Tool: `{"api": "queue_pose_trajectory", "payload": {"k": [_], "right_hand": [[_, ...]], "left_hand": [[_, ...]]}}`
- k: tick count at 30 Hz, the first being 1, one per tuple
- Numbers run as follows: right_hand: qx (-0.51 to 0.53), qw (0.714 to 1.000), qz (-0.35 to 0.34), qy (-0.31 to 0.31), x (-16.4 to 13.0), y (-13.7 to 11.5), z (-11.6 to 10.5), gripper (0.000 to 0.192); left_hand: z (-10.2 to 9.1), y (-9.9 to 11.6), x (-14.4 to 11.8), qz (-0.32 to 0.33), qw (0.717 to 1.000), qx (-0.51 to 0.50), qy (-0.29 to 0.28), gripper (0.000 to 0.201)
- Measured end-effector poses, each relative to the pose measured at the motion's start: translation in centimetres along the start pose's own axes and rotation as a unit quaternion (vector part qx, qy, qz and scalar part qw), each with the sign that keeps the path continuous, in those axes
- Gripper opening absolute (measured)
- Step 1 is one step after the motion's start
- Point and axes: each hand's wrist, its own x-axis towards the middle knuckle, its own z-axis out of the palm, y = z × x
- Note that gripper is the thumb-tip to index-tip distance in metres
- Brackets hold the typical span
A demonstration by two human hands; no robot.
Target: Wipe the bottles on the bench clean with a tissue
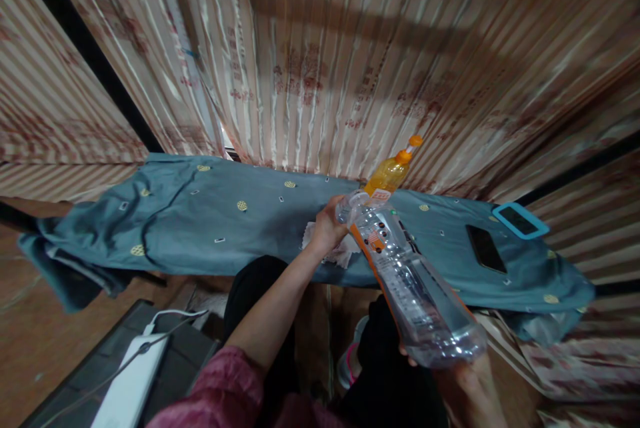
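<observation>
A large clear plastic bottle [425, 301] with an orange strip and printed label is held at a slant over my lap and the cloth-covered table. My left hand [329, 227] is closed around its narrow far end. Under its base, my right hand [467, 381] grips the bottle, its fingers partly hidden behind the plastic. A white cloth or tissue with a scalloped edge [343, 253] lies beneath my left hand on the table. Just beyond the bottle's far end stands a pump bottle [389, 175] of orange-yellow liquid with an orange top, its lower part hidden.
A blue-green patterned cloth [265, 228] covers the long narrow table. A dark phone [486, 248] and a blue-framed object [521, 220] lie at the right. A striped curtain [310, 28] hangs behind. A white power strip [131, 381] rests on a dark surface at lower left.
</observation>
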Motion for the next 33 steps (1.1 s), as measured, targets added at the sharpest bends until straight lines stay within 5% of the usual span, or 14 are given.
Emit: {"api": "queue_pose_trajectory", "payload": {"k": [7,14,18,33], "right_hand": [[-0.001,1.0,0.006,-0.002,0.06,0.06,0.24,0.072],[0.008,1.0,0.003,0.013,-0.16,0.23,0.07,0.073],[0.018,1.0,0.006,0.004,-0.18,0.26,0.01,0.093],[-0.009,1.0,-0.01,-0.01,-0.08,0.43,-0.33,0.071]], "left_hand": [[0.05,0.18,0.04,-0.017,1.0,-0.003,-0.005,0.049],[0.04,0.07,0.0,0.0,1.0,-0.002,0.001,0.047],[0.02,-0.02,-0.02,-0.003,1.0,-0.004,-0.006,0.048],[-0.01,0.08,-0.03,-0.003,1.0,-0.008,-0.006,0.048]]}}
